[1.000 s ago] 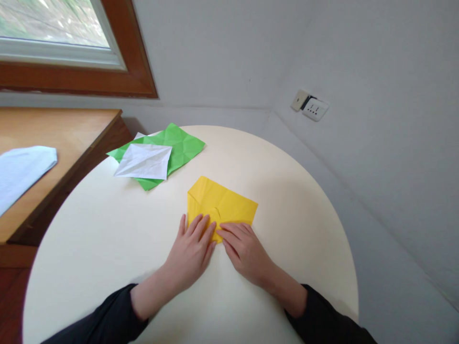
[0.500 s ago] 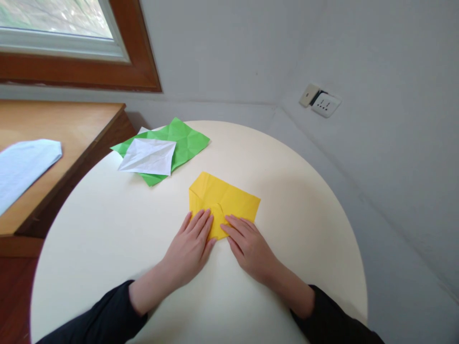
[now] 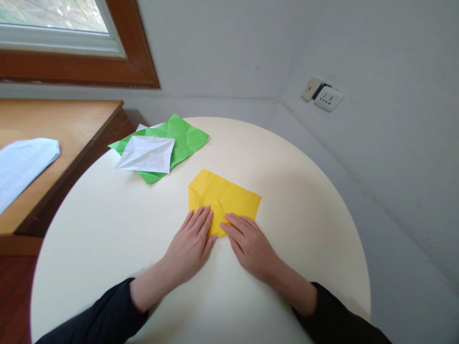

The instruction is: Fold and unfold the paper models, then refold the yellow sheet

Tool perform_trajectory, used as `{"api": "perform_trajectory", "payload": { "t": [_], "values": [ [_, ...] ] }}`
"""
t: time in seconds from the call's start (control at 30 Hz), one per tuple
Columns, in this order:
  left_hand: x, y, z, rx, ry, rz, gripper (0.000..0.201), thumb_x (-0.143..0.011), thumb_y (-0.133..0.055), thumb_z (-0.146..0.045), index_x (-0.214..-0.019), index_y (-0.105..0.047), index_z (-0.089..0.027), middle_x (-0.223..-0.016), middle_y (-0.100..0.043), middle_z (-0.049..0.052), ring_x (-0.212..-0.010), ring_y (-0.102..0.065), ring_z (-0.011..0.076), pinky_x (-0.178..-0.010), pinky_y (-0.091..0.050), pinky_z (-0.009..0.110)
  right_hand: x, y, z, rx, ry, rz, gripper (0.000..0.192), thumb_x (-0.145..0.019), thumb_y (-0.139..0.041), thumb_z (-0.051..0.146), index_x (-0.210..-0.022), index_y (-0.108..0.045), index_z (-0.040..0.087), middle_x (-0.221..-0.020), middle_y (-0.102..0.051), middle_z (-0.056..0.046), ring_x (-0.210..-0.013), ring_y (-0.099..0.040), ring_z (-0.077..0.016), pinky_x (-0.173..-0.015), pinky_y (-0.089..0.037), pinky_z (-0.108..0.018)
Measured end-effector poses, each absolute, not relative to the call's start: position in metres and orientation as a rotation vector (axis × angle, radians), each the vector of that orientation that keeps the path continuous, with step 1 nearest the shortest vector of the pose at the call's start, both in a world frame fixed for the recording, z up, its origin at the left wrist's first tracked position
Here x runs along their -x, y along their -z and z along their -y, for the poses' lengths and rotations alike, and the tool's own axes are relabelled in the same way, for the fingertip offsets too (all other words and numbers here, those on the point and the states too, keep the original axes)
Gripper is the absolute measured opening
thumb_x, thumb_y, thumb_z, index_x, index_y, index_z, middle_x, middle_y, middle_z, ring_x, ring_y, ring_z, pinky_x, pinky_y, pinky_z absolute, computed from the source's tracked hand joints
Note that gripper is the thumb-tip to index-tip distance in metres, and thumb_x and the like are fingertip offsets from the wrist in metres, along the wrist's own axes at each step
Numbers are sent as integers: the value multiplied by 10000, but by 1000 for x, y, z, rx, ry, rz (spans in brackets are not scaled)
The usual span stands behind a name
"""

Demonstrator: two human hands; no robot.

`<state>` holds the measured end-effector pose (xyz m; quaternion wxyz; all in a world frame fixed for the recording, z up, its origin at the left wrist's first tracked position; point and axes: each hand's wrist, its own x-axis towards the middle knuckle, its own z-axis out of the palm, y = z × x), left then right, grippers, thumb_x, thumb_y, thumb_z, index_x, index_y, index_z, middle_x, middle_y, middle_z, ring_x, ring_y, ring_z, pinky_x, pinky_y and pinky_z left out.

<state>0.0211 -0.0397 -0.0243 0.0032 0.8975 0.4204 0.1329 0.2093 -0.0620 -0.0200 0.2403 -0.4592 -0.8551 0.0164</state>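
Note:
A yellow sheet of paper [image 3: 229, 193] with folded edges lies flat near the middle of the round table. My left hand [image 3: 191, 239] rests on its lower left part, fingers stretched out and pressing it down. On the lower right part lies my right hand [image 3: 249, 243], its fingers extended over the paper. Both hands cover the near edge in places, so the folds under them are hidden. A small flap shows between the two hands.
The round white table [image 3: 287, 191] stands by a wall. At its far left lie a creased green paper [image 3: 188, 136] and a white paper [image 3: 148, 153] on top. A wooden desk [image 3: 82, 119] with light-blue cloth-like material [image 3: 28, 155] is further left. A wall socket [image 3: 328, 98] sits at right.
The view has shifted slightly. Both hands stay in place on the yellow paper, with no clear change in the folds.

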Motion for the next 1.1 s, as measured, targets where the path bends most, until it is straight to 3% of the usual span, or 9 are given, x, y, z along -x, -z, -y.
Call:
{"api": "perform_trajectory", "payload": {
  "t": [0.83,1.1],
  "values": [
    [-22,24,38,-2827,-403,-1307,481,-940,-251,-286,-1296,-430,-16,-1374,-435,188,-1294,-383,265,-1052,-343,460,-210,22,61,1241,-38,2349,333,-852,-405,78,-1111,-603,145,-1191,-617,-124,-1134,-548,-231,-941,-457,-432],
    [-23,24,38,-2832,-401,-1300,472,-928,-259,-251,-1303,-419,-12,-1378,-428,191,-1298,-378,266,-1052,-338,469,-212,13,57,1221,-182,2299,291,-862,-442,118,-1076,-626,190,-1168,-631,-93,-1096,-561,-209,-927,-443,-409]
  ]
}}
